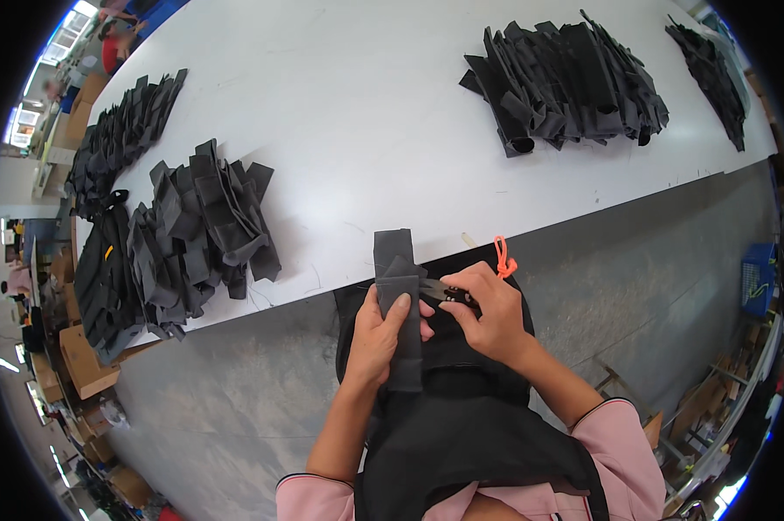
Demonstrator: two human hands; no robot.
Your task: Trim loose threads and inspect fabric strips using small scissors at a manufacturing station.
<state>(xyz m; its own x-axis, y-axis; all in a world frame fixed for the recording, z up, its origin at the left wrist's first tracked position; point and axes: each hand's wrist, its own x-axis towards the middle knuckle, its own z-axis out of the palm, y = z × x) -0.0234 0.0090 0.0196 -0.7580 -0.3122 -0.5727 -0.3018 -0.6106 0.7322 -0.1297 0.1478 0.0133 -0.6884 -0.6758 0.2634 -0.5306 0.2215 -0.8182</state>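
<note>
My left hand [374, 340] is closed on a folded black fabric strip [402, 347], thumb on its face and fingertips showing past its right edge. The strip's upper end reaches over the near edge of the white table. Pinched in my right hand [494, 317] is a pair of thread snips [461, 298] with dark handles. Their metal blades point left at the strip's right edge; whether they touch it I cannot tell. A bright orange cord loop [504, 258] shows just above my right hand.
The white table [348, 113] bears piles of black fabric strips at left [205, 217], far left [127, 135] and back right [574, 82]. A black bundle [105, 278] lies at its left end. A blue basket [758, 278] stands right; cardboard boxes [86, 360] are at left.
</note>
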